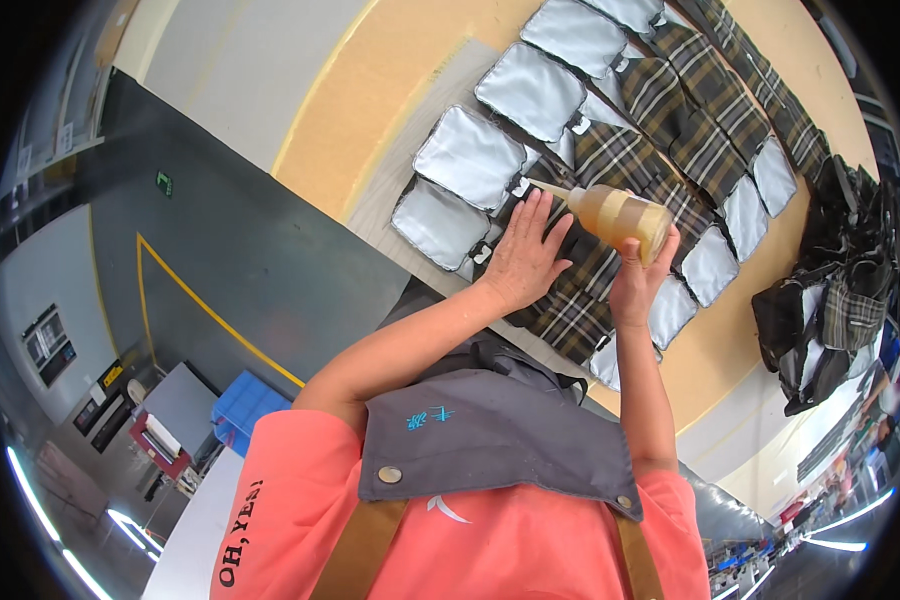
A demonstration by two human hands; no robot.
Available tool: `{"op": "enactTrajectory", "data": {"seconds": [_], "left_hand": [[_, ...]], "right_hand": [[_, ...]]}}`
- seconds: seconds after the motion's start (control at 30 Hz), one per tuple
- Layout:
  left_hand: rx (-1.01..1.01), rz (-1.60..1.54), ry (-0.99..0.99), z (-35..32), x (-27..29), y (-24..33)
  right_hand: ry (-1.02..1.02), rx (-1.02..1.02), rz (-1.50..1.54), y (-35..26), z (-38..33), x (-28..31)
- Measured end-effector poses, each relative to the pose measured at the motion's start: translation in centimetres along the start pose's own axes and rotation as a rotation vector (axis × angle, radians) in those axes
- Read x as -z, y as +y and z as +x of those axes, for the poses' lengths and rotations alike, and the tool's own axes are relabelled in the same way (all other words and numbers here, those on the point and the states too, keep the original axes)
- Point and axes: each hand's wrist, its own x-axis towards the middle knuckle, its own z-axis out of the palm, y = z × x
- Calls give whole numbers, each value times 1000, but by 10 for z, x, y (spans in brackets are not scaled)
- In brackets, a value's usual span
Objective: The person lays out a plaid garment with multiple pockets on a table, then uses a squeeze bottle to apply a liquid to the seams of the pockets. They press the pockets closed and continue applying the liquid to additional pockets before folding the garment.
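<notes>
One spread left hand rests on plaid cloth; the right hand grips a squeeze bottle, nozzle beside the left fingertips. Likely aiming or dispensing; next calls for steady squeezing.

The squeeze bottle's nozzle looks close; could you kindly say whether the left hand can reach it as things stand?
Probably yes: the left hand lies on the plaid fabric close to the nozzle, with nothing visible between, while the right hand holds the squeeze bottle.
</notes>
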Motion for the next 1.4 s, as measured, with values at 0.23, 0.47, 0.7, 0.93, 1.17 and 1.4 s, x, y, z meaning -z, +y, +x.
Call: {"op": "enactTrajectory", "data": {"seconds": [0.23,0.47,0.7,0.93,1.17,1.4], "left_hand": [[-10,-30,-12,-4,1,5],[-18,-41,-36,-3,6,6],[-14,-23,-39,-6,2,7],[-13,-17,-35,-8,-2,5],[-13,-31,-49,-5,5,6],[-70,-120,-11,4,12,18]], "right_hand": [[-67,-8,-117,6,-4,-4],[-125,-20,-110,2,-7,-5],[-124,45,-126,2,2,-8],[-137,21,-112,5,0,-1],[-163,3,-88,6,-4,0],[10,-402,1165,-27,31,13]]}}
